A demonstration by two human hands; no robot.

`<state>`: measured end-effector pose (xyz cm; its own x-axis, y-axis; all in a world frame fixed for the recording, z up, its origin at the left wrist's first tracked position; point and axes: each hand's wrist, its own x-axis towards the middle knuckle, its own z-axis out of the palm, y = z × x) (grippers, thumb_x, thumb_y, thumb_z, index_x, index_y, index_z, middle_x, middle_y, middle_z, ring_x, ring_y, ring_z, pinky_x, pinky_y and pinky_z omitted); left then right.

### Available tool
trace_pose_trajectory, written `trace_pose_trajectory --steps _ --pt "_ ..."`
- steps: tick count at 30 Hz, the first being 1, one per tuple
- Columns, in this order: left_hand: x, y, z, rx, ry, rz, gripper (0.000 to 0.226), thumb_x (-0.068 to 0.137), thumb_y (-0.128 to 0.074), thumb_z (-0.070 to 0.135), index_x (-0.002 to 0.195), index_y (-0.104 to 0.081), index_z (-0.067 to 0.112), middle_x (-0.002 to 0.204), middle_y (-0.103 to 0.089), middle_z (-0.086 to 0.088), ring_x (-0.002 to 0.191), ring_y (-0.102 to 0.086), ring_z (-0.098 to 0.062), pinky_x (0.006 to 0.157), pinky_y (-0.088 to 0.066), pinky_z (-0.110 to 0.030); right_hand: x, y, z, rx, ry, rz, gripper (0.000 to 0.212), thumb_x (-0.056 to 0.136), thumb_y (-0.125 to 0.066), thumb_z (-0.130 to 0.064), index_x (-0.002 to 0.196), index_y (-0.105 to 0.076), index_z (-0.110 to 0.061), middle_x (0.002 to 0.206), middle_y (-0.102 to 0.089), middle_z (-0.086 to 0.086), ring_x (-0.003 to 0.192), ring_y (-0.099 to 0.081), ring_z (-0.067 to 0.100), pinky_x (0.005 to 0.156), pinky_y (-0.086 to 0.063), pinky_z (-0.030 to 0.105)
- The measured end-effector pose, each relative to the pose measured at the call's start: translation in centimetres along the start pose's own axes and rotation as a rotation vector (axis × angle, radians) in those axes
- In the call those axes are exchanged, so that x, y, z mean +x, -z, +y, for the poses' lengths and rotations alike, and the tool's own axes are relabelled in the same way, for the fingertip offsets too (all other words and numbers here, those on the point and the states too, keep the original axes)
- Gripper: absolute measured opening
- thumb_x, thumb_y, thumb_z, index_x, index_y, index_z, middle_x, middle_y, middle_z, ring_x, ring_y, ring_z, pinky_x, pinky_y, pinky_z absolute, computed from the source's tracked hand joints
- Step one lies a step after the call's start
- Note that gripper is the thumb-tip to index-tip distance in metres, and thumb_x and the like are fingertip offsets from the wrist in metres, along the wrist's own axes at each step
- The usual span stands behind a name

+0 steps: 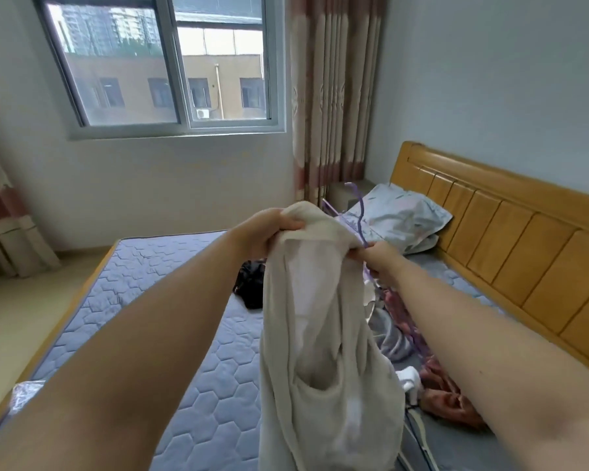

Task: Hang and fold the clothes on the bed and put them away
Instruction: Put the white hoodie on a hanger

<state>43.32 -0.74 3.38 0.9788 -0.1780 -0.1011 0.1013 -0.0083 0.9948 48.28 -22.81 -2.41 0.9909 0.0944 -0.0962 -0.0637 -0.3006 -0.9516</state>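
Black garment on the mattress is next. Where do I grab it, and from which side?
Pinch the black garment at its raised middle from above, coming over the bare mattress, away from the headboard: it lies in a crumpled heap, and the hanging beige top covers its headboard side.

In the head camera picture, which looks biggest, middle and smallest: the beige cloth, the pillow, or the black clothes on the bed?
1. beige cloth, but it hangs nearest the camera, so its true size is unsure.
2. pillow.
3. black clothes, partly hidden behind the cloth.
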Motion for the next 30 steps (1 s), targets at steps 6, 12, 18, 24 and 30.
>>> trace_pose_trajectory --steps 6,12,18,24,30 --pt "-0.7 2.2 4.0 0.526 0.019 0.105 0.029 0.083 -0.048 -0.013 0.095 -0.066 0.007 0.073 -0.062 0.000 0.063 -0.061 -0.010 0.054 -0.049 -0.021 -0.7 2.3 -8.5 -0.017 0.224 0.085 0.037 0.082 -0.064 -0.007 0.060 -0.036 -0.018 0.058 -0.030 0.000 0.052 -0.023 0.012 0.035 -0.021 0.016" --pt "0.2 -1.5 8.1 0.299 -0.198 0.030 0.028 0.084 -0.071 0.019 0.110 -0.060 0.013 0.102 -0.062 -0.009 0.093 -0.061 -0.021 0.088 -0.053 -0.037 -2.9 2.5 -14.2 -0.081 0.369 0.114 0.024 0.083 -0.058 -0.004 0.065 -0.046 -0.013 0.058 -0.039 0.003 0.051 -0.033 0.014 0.039 -0.029 0.018" --pt "0.8 -4.2 10.3 0.551 -0.444 0.179 0.074 0.075 -0.079 0.020 0.137 -0.038 0.021 0.079 -0.050 -0.001 0.070 -0.050 -0.012 0.063 -0.042 -0.020 -4.0 4.1 -16.3 -0.178 0.444 0.182 0.025 0.082 -0.061 -0.005 0.061 -0.049 -0.009 0.055 -0.036 0.002 0.049 -0.029 0.013 0.041 -0.027 0.018" --pt "1.1 -5.0 10.5 0.800 -0.566 0.284 0.039 0.079 -0.072 0.011 0.117 -0.061 0.015 0.081 -0.055 0.004 0.076 -0.053 -0.013 0.071 -0.039 -0.023 -3.9 5.8 -17.4 -0.148 0.439 0.246 0.027 0.077 -0.063 -0.005 0.060 -0.043 -0.012 0.057 -0.031 0.002 0.050 -0.025 0.014 0.040 -0.023 0.019" --pt "1.9 -2.9 12.9 0.691 -0.422 0.257 0.011 0.091 -0.061 0.018 0.084 -0.065 0.011 0.068 -0.050 0.000 0.065 -0.044 -0.012 0.056 -0.033 -0.020 -3.8 6.7 -16.9 -0.202 0.324 0.112 0.026 0.077 -0.064 -0.001 0.062 -0.046 -0.013 0.058 -0.034 0.000 0.049 -0.028 0.013 0.041 -0.025 0.020"
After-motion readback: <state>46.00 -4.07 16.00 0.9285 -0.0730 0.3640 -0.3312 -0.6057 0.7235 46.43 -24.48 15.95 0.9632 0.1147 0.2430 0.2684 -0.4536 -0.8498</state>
